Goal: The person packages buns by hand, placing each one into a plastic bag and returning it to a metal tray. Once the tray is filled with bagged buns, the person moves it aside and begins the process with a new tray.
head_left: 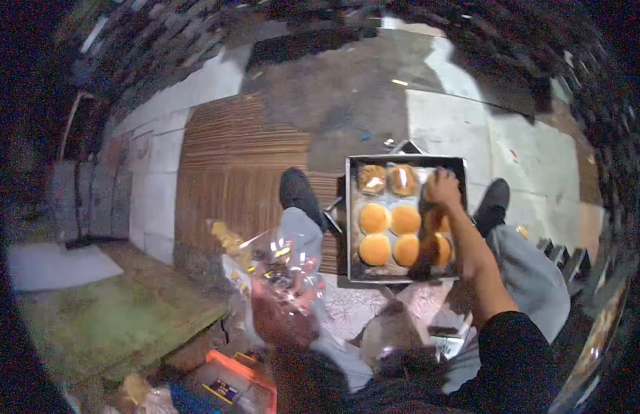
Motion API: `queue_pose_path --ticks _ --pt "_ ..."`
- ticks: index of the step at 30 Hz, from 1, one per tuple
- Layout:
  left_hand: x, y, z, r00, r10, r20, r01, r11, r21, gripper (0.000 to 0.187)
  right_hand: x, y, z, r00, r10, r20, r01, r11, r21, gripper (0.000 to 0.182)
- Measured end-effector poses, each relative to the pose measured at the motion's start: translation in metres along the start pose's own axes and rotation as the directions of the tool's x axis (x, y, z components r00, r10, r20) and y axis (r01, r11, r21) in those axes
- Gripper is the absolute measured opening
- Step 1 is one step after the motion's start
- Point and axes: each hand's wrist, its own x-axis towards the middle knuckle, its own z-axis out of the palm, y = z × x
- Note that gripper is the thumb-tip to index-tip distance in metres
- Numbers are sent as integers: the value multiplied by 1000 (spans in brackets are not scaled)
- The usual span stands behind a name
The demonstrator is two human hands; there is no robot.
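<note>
My right arm reaches out, my left stays low and close.

My right hand (pixel 442 188) is stretched toward one o'clock, forearm bare and nearly straight, dark sleeve pushed up at the elbow, fingers curled downward with the knuckles up. My left hand (pixel 287 319) sits near seven o'clock, close to my body, blurred; I cannot tell how its fingers are set.

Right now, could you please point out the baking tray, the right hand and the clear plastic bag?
baking tray (pixel 405 160): head view, far rim.
right hand (pixel 442 188): head view, back of the hand, over the tray.
clear plastic bag (pixel 290 270): head view, crinkled middle.
</note>
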Motion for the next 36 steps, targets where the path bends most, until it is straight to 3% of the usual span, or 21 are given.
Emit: queue_pose_path --ticks 1,2,4,5,6,9,10,11,12,13,15,16,20,22,23,24,26,29,30,32,36 --pt "3 -10 3 983 184 -21 -138 804 579 53 -1 -19 -32 978 207 3 -206 977 52 60" --pt "8 -4 4 976 216 -26 -162 802 575 53 14 -6 -22 969 232 -82 -224 970 93 68" --pt "11 10 11 988 -152 40 155 984 -90 52 22 -6 -36 957 279 80 -284 957 58 65" --pt "-2 -3 34 998 22 -55 -12 985 174 51 3 -25 -45 972 233 -30 -234 972 -16 63" --pt "-4 -4 38 998 42 -40 -34 985 166 51 -16 -37 -58 983 174 -63 -177 984 -37 69" --pt "-12 -7 37 994 20 110 -27 997 69 51 -31 25 11 999 40 -2 -32 841 540 63" --pt "-13 -8 35 990 54 131 -62 996 59 51 -70 -7 -40 960 126 250 -265 701 663 60" --pt "-14 -8 32 990 46 134 -56 996 73 51 -81 -6 -22 962 210 172 -256 497 829 43" --pt "-17 -9 30 991 31 132 -43 995 89 52 -100 9 -13 979 66 193 -203 208 957 45" --pt "-22 -9 30 990 41 136 -50 997 63 53 -168 -60 -81 952 -19 306 -297 -305 905 46" --pt "-18 -13 16 986 59 157 -63 998 22 53 -263 -133 -164 937 -181 300 -350 -518 781 52" --pt "-17 -16 9 984 63 167 -61 998 -16 53 -272 -108 -141 886 -293 359 -458 -432 777 56" --pt "-27 -20 2 986 133 105 -128 991 -50 55 -375 -190 -250 852 -487 190 -125 163 979 69" --pt "-35 -20 -2 981 15 195 12 990 -138 54 -404 -227 -278 782 -599 -169 281 98 955 63" --pt "-57 -14 12 968 -26 250 53 993 -103 56 -420 -241 -304 782 -611 -125 443 404 801 56" --pt "-73 -19 20 922 9 388 42 991 -123 59 -432 -249 -312 711 -664 -230 647 489 585 55" --pt "-91 -24 30 900 130 415 -112 991 -69 59 -439 -245 -292 494 -793 -356 863 399 308 61" --pt "-92 -58 7 868 109 484 18 968 -249 54 -444 -236 -286 374 -845 -382 928 337 162 65" --pt "-104 -68 24 988 138 69 -130 985 -117 49 -445 -232 -284 373 -847 -380 928 340 154 65" --pt "-89 -91 11 964 261 57 -258 965 -54 44 -444 -229 -280 519 -801 -298 854 478 204 65" --pt "-90 -108 3 969 196 148 -177 975 -134 48 -444 -238 -261 568 -785 -247 823 532 201 64"
